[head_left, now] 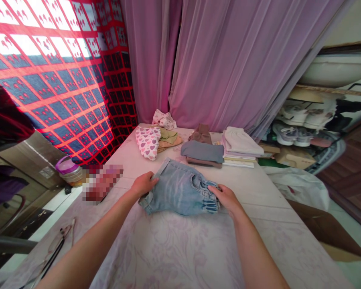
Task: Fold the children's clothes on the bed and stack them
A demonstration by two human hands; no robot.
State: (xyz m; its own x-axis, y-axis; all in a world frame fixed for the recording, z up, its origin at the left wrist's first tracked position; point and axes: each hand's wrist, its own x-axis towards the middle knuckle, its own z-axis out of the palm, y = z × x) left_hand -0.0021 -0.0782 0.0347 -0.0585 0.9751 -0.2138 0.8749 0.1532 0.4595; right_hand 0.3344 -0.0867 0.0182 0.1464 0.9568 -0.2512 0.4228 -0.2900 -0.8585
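A pair of light blue denim shorts [177,188] lies sideways on the patterned table cover, its gathered waistband to the right and its cuffed leg ends to the left. My left hand [145,184] grips the shorts at the upper cuff, fingers closed over the cloth. At the waistband, my right hand [227,197] pinches the denim beside the pocket. Just beyond the shorts sits a folded blue-grey garment [202,151] on top of a brown one. To its right rises a stack of folded light clothes [242,142].
Heart-print cloth [148,142] and green-and-tan folded clothes [169,138] lie at the back left. A brown garment [201,133] is near the curtain [222,60]. Cables [55,251] rest at the table's left edge, near a blurred-out object [102,184]. Shoes [293,132] fill a rack at right.
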